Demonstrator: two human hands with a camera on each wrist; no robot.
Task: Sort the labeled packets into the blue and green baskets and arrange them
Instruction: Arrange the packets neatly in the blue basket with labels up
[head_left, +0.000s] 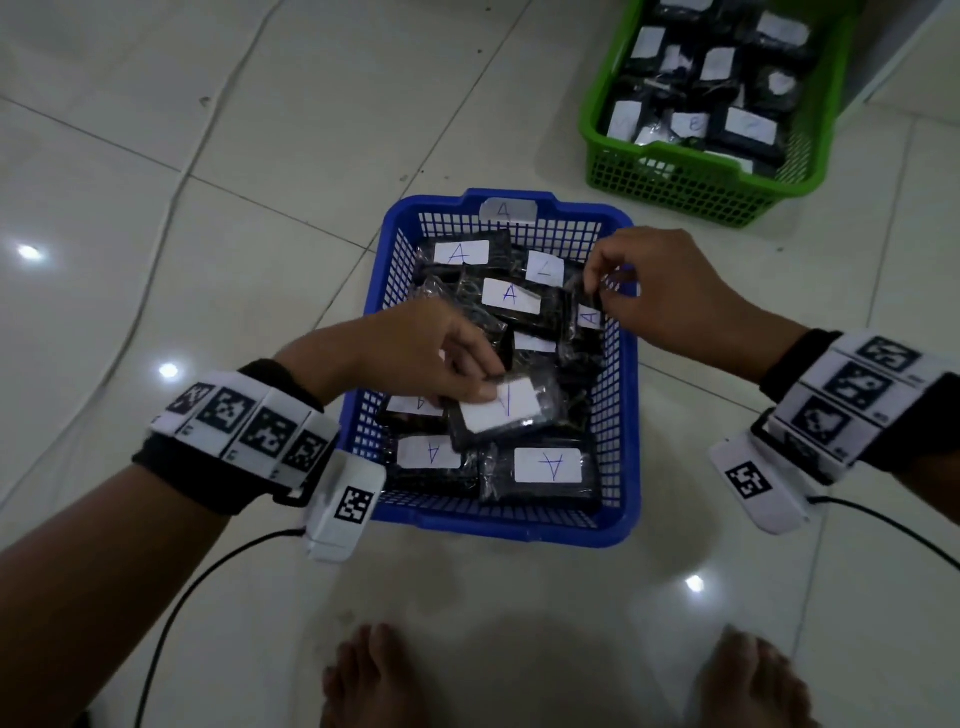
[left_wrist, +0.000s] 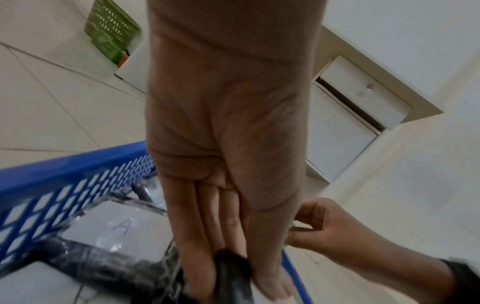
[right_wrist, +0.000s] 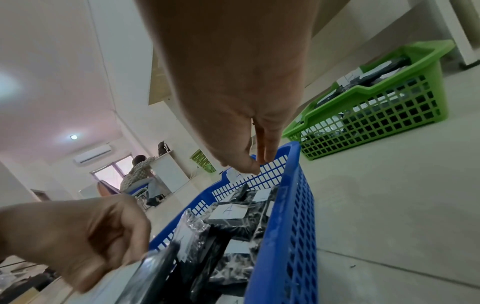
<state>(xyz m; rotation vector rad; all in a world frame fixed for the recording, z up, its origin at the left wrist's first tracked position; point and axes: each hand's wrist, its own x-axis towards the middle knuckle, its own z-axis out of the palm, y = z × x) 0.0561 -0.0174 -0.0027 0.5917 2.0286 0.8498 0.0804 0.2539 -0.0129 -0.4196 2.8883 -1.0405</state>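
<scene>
The blue basket (head_left: 626, 415) on the floor in front of me holds several black packets with white "A" labels. My left hand (head_left: 483, 387) reaches in from the left and grips one packet (head_left: 501, 415) by its edge, thumb on the label; the left wrist view shows the dark packet (left_wrist: 233, 273) pinched between thumb and fingers (left_wrist: 267, 283). Over the basket's right wall, my right hand (head_left: 597, 283) pinches the top edge of an upright "A" packet (head_left: 589, 317). The green basket (head_left: 691, 192), far right, holds several labelled packets.
My bare feet (head_left: 374, 680) stand just behind the blue basket on pale floor tiles (head_left: 208, 208). Black cables (head_left: 208, 566) trail from both wrist cameras. In the right wrist view a person sits at a desk (right_wrist: 140, 170) far across the room.
</scene>
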